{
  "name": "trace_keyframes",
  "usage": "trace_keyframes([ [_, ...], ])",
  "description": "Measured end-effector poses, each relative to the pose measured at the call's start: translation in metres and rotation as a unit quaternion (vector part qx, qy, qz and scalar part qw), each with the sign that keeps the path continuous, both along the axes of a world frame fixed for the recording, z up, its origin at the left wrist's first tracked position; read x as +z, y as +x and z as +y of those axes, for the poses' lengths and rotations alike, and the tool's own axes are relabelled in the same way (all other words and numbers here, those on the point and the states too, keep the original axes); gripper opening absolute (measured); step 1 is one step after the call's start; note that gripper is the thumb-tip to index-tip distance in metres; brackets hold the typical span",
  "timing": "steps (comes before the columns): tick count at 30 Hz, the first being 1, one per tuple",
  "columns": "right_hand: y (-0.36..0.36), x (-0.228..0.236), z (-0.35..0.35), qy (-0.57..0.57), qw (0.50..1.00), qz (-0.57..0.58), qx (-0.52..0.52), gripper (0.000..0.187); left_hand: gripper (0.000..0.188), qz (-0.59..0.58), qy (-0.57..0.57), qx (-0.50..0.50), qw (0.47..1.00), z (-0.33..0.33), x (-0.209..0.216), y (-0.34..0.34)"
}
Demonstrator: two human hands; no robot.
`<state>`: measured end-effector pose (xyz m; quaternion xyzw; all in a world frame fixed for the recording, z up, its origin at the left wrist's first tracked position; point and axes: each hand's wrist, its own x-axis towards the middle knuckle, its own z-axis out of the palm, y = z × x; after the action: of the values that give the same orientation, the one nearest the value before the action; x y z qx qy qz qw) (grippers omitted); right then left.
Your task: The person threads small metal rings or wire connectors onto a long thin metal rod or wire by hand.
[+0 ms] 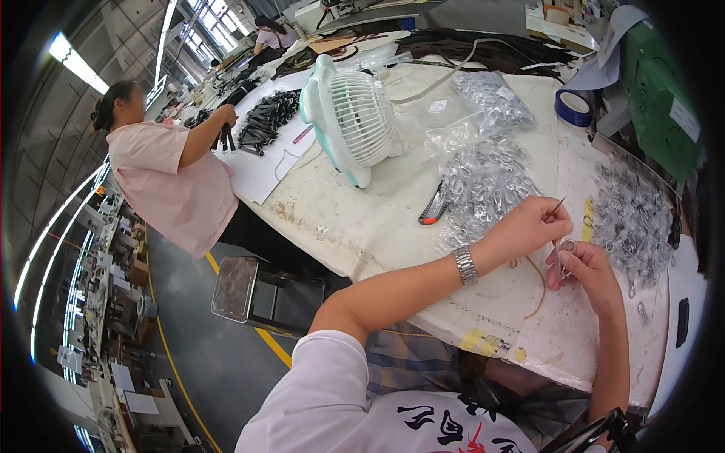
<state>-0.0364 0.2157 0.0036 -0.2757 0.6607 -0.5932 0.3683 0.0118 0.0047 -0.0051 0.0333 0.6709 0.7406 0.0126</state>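
Note:
My left hand (550,220), with a watch on its wrist, is closed in a pinch on a thin brown strand (557,206), whose tip sticks up past the fingers. Just below it my right hand (587,273) grips a silver metal clasp (566,248) between thumb and fingers. A tan cord (541,294) hangs in a curve beneath the hands onto the table; whether it joins the strand is hidden. Left of my hands lies a heap of silver snap hooks (483,181) on clear plastic. Another pile of small metal hooks (634,219) lies to the right.
A white fan (355,117) stands on the worn table (355,234). Nearby are red-handled cutters (433,208), blue tape (574,108) and a green machine (657,90). A person in pink (170,170) handles black straps (268,121) at the left. A stool (236,291) stands on the floor.

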Motion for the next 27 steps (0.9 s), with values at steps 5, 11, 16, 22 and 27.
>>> trace_keyframes([
  [5, -0.003, -0.005, 0.003, -0.005, 1.0, -0.017, 0.017, 0.027, 0.015, 0.174, -0.154, 0.027, 0.972, 0.002, -0.003, 0.001],
  [11, -0.004, -0.003, 0.003, 0.003, 0.999, -0.042, -0.003, 0.029, 0.015, 0.247, -0.284, 0.089, 0.922, 0.008, 0.007, 0.01],
  [16, -0.012, -0.006, 0.008, -0.094, 0.987, -0.062, -0.115, 0.032, 0.02, 0.1, -0.118, 0.104, 0.983, 0.0, 0.014, 0.005],
  [22, -0.012, -0.01, -0.004, -0.181, 0.962, -0.059, -0.197, 0.036, 0.027, 0.165, -0.156, 0.036, 0.973, 0.019, 0.005, 0.014],
  [27, -0.003, -0.019, -0.015, -0.204, 0.964, -0.119, -0.125, 0.038, 0.026, 0.088, -0.014, -0.005, 0.996, 0.021, -0.012, 0.009],
])
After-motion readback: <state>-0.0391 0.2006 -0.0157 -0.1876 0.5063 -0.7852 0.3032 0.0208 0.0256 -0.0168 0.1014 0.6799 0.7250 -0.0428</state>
